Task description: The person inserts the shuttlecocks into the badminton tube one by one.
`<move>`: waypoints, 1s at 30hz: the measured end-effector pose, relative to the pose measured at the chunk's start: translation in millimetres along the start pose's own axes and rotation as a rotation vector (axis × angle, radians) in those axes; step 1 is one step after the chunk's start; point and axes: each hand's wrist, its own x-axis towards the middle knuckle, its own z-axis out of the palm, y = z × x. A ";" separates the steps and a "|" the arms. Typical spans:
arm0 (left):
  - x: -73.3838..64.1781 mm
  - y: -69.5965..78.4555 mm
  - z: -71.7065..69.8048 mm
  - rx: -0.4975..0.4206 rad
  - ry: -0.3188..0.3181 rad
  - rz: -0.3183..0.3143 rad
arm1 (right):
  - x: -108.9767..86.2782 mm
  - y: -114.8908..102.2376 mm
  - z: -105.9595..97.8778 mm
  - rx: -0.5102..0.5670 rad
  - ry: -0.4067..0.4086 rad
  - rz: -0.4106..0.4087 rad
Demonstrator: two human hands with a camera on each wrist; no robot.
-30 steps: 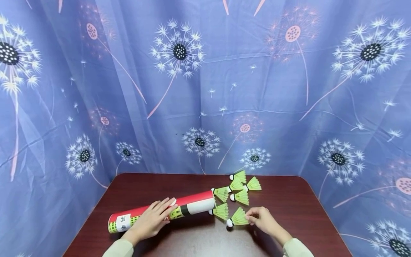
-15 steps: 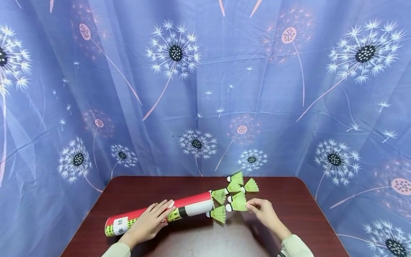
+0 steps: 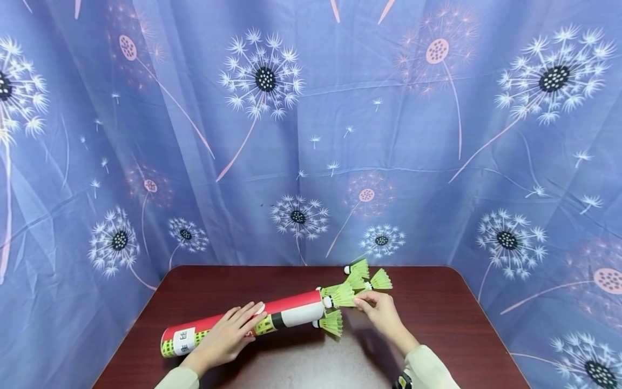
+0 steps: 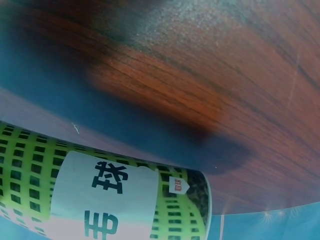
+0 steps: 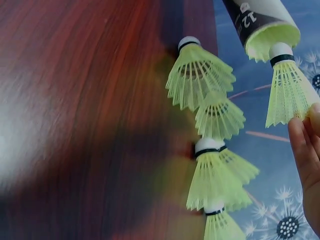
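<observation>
A red, white and yellow-green shuttlecock tube [image 3: 302,314] lies slantwise on the table, its mouth toward the right. My left hand [image 3: 227,336] rests on top of its middle, fingers laid straight across it. The thumb and fingertips of my right hand [image 3: 386,319] pinch a yellow-green shuttlecock [image 5: 287,92] by the edge of its skirt. Its white cork points at the tube and sits right at the mouth. A green skirt shows inside the tube's mouth in the right wrist view. In the left wrist view the tube's closed end [image 4: 172,210] appears, and the hand is out of sight.
Several loose shuttlecocks lie about the mouth, one just in front of it [image 3: 331,323] and another near the table's back edge [image 3: 359,268]. The dark red wooden table [image 3: 466,346] ends at a blue dandelion-print curtain [image 3: 335,129].
My right hand has lifted the shuttlecock from the near side, carrying it away from me and then left to the tube's mouth. The left hand stays on the tube.
</observation>
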 end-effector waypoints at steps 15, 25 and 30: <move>5.1 2.1 -0.9 -0.011 -0.008 0.022 | -1.8 -3.7 29.5 -0.045 -0.008 -0.041; 5.6 2.5 -1.6 0.006 -0.002 0.007 | -3.3 -11.9 40.1 -0.018 -0.013 -0.091; 4.6 2.7 -1.4 0.010 -0.006 0.008 | -3.1 -33.3 37.8 -0.036 -0.025 -0.107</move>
